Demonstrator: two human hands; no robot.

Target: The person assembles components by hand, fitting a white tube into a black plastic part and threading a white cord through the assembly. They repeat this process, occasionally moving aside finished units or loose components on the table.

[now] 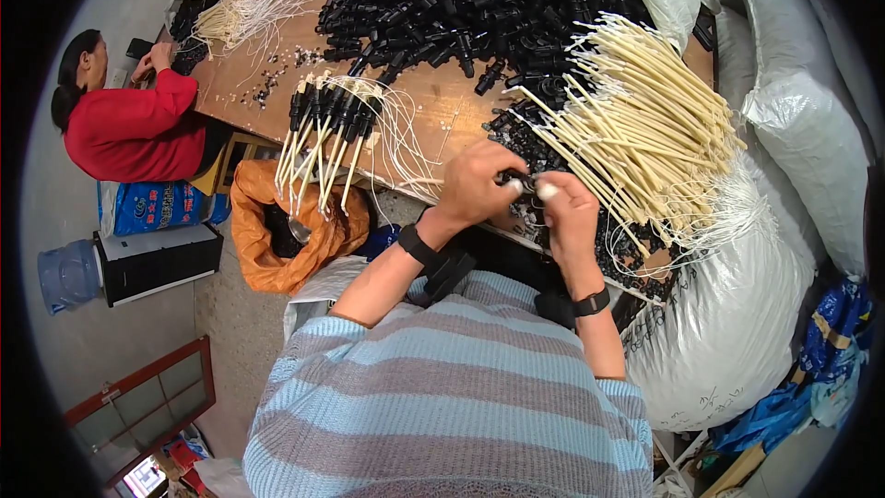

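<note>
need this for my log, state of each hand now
Left bare hand: closed, holding a small black plastic-looking piece.
Right bare hand: curled beside it; grip unclear.

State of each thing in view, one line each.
Left hand: pinched on a small black part
Right hand: pinched at the same part
Black fittings: loose heap
Cream tubes: stacked, roughly aligned
Orange sack: open
White sack: full, bulging

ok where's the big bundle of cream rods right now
In the head view, the bundle of cream rods lies on the right side of the table, beside the pile of black parts and beyond the right hand.
</note>
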